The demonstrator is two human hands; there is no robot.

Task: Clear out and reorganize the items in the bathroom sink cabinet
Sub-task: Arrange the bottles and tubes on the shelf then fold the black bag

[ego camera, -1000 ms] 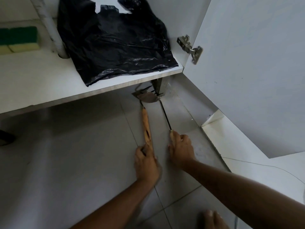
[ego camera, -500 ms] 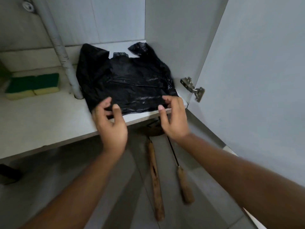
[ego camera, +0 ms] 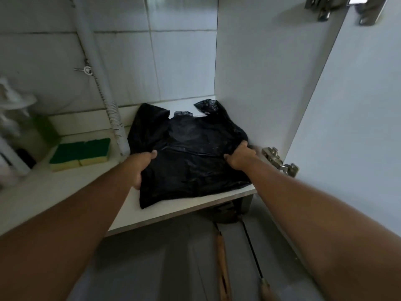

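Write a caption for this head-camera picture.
Left hand and right hand grip a black plastic bag on the cabinet shelf, beside a drain pipe.

Both hands grip a crumpled black plastic bag on the white cabinet shelf: left hand, right hand.

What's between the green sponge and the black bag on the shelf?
The white drain pipe stands between the green sponge and the black bag, head view.
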